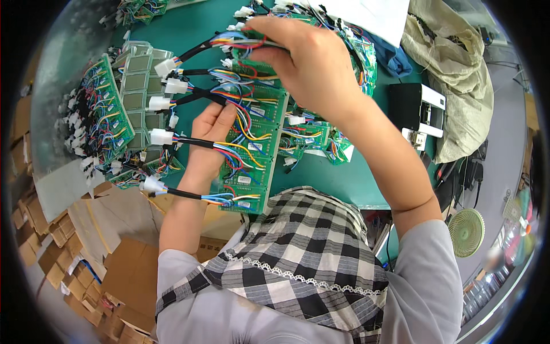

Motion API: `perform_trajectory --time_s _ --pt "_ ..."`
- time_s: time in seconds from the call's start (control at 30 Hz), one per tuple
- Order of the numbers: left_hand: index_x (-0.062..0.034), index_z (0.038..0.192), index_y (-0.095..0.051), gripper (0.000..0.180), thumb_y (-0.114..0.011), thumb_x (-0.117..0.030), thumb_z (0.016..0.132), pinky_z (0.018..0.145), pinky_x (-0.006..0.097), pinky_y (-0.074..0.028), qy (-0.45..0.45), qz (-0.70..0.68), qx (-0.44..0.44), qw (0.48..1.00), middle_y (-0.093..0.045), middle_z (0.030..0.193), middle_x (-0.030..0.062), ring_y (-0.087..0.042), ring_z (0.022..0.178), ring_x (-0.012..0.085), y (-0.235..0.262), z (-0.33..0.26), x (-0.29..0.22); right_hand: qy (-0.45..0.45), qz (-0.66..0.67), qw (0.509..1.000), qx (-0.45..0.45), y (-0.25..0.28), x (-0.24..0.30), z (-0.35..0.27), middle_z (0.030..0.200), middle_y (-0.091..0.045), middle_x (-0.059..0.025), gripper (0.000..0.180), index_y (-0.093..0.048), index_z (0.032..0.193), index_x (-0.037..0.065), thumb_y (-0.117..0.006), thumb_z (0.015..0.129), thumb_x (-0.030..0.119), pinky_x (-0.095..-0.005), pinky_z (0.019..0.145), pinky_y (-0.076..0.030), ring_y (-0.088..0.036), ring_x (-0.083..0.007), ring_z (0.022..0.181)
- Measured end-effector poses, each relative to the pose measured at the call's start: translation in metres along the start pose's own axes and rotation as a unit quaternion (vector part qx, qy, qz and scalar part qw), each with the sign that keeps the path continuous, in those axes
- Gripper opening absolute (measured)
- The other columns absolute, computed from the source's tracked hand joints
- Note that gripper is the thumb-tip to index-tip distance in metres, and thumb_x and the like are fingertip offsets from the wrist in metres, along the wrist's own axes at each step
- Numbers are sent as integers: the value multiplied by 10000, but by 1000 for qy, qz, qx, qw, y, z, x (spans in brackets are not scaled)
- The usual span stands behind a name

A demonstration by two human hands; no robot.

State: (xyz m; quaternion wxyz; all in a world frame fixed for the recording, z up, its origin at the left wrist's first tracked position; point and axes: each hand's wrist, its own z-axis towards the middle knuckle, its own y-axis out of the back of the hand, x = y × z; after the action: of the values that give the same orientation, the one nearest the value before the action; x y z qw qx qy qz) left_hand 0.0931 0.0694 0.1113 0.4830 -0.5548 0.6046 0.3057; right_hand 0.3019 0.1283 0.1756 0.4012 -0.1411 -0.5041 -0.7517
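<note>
A long green circuit board panel [260, 163] is held up in front of me, made of several joined boards. Bundles of coloured wires run from it to black-sleeved cables ending in white plug connectors [162, 137]. My left hand [213, 129] grips the panel's left edge, fingers beside one black sleeve and partly hidden behind the board and wires. Over the panel's far end, my right hand [312, 63] pinches a bundle of coloured wires [235, 41] between thumb and fingers; the exact contact is partly hidden.
More wired circuit boards [109, 109] and grey display modules [135, 81] lie on the green table [192, 23] at left. Other boards [312, 137] lie right of the panel. Farther right are a black-and-white device [417, 110], a beige sack [452, 74] and a green fan [466, 232].
</note>
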Motion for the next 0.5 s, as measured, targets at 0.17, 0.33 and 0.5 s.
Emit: perform_trajectory --time_s 0.17,0.33,0.5 --pt "-12 1212 -616 304 -620 -238 1008 785 220 -468 12 -101 -26 994 -655 1051 4 -584 891 65 -2 5 -26 -10 -22 999 30 -18 -14 19 897 -713 -129 290 -698 1111 121 -736 832 190 -430 665 -544 -696 -335 792" --pt "11 1492 -375 608 -586 -267 995 1034 303 -436 -28 -45 86 995 -582 1298 81 -572 1171 164 13 27 -22 -200 73 972 99 -1 -34 15 844 -714 -137 349 -671 1204 61 -738 877 163 -332 714 -534 -669 -200 709" --pt "12 1417 -447 552 -575 -363 1032 1025 283 -424 -2 -29 32 999 -593 1283 75 -554 1169 136 -5 48 -22 -143 37 981 122 -5 -27 8 853 -717 -127 366 -652 1234 51 -727 888 141 -320 729 -535 -666 -166 741"
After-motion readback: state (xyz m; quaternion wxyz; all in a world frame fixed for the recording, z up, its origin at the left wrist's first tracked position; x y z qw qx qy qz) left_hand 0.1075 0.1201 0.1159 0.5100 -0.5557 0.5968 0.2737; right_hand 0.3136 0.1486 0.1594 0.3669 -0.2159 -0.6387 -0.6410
